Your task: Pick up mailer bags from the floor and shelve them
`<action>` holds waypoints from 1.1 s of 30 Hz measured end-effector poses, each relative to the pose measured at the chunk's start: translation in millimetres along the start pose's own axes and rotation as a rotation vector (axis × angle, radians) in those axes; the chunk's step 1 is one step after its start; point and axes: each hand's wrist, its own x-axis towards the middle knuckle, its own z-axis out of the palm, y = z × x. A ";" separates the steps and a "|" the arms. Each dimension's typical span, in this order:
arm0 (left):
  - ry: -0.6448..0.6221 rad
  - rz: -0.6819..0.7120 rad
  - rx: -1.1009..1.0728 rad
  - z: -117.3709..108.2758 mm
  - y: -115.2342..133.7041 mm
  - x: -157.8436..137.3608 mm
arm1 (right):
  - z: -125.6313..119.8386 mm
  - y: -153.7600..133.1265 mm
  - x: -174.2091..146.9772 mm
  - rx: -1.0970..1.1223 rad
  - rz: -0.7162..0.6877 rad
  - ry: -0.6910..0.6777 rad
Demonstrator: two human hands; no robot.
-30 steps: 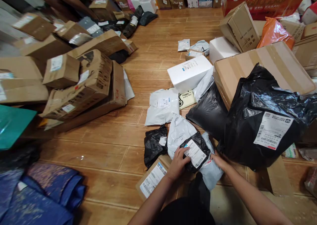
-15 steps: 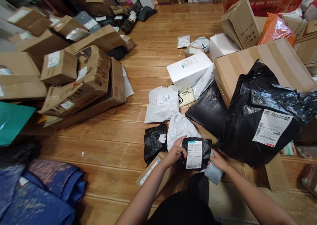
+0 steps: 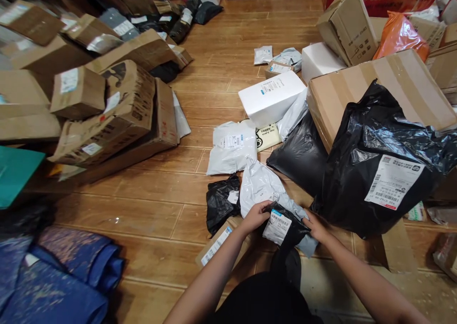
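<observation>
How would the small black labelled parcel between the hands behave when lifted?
The small black parcel is probably floppy: its plastic creases between the left hand and right hand. Likely light, given its size. The glossy film may be slippery.

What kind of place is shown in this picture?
Probably a parcel sorting or pickup room. Labelled cardboard boxes are heaped on the wooden floor, mailer bags lie about, and both hands, left and right, hold a small black parcel with a barcode label.
</observation>
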 end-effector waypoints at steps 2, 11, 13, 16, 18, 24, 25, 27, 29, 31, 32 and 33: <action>0.042 0.058 0.093 -6.5 8.9 0.5 | -0.2 -2.3 3.6 -0.016 0.026 0.019; -0.343 0.321 0.460 11.8 46.4 -11.4 | 1.9 -20.4 17.5 -0.091 -0.035 -0.097; -0.326 0.462 0.730 37.8 43.4 -11.0 | 4.5 -27.8 16.2 -0.121 -0.072 -0.151; -0.357 0.458 0.946 63.7 22.2 -3.8 | 4.5 -37.7 7.3 -0.165 -0.116 -0.156; -0.366 0.389 0.915 67.9 5.0 1.4 | 2.9 -41.4 -3.2 -0.227 -0.149 -0.116; -0.204 0.318 0.651 27.2 -13.1 3.5 | 13.9 -33.5 -24.2 -0.697 -0.121 0.029; -0.037 0.249 0.560 11.0 -13.9 2.6 | 18.6 -29.3 -24.8 -0.753 -0.118 0.077; 0.472 -0.009 0.339 -26.9 -18.7 -1.3 | 28.2 -17.0 -27.8 -0.829 -0.147 0.154; 0.778 -0.239 0.276 -64.1 -27.7 -9.5 | 36.6 2.6 -35.2 -0.867 -0.203 0.216; 0.892 -0.415 0.216 -92.2 -39.8 -20.7 | 43.5 30.0 -43.4 -0.855 -0.285 0.313; 0.893 -0.459 0.168 -102.2 -46.7 -25.6 | 46.7 45.0 -45.3 -0.822 -0.314 0.376; 0.885 -0.471 0.112 -109.9 -53.9 -29.2 | 49.7 59.0 -44.9 -0.781 -0.337 0.420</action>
